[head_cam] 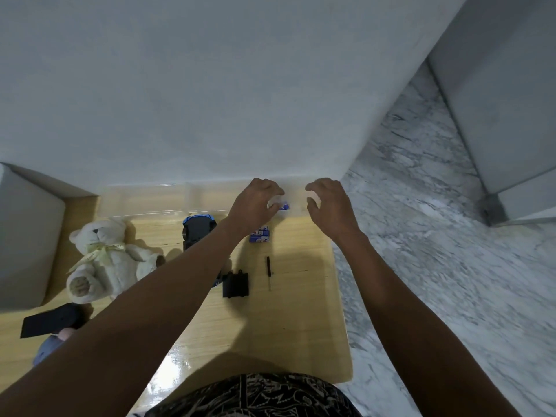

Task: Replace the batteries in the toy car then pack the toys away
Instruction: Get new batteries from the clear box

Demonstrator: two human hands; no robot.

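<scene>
The blue toy car [198, 228] lies upside down on the wooden table [285, 311], partly hidden behind my left forearm. Its black battery cover [235, 285] lies loose nearby, and a thin black screwdriver [268, 269] rests to the right of it. Two blue and white batteries [260, 235] lie side by side near my left wrist. My left hand [255, 203] pinches a blue and white battery [283, 206] still in clear wrapping. My right hand [328, 203] hovers beside it with curled fingers; whether it holds the wrap is unclear.
A white teddy bear [102, 260] lies at the left. A clear plastic storage box [192, 197] stands against the wall at the back. A black object [49, 320] and a blue-grey toy [49, 347] lie at the near left. Marble floor is to the right.
</scene>
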